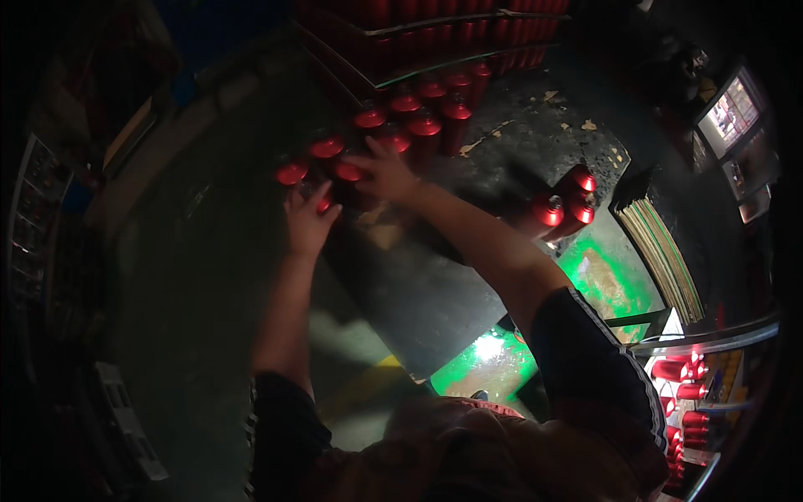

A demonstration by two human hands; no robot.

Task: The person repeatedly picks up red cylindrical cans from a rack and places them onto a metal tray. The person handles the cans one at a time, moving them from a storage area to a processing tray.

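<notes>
Fingers of the left hand (309, 222) curve about the top of a red bottle (324, 203), though whether they grip it I cannot tell; those of the right hand (389, 176) are spread wide, loose rather than closed, at its neighbour (347, 171). Beneath lies a dark board (427, 293), with packed bottles (464, 33) at its far end and a stack of sheets (661, 251) to the right. Both handled bottles belong to the near end of a loose row (422, 125) along the board's far left side; a trio (581, 205) stands well apart. Good handling here, I judge, means taking each bottle by the shoulder, below its cap, holding it upright and sliding gently: narrow shapes so close together could topple one another.
</notes>
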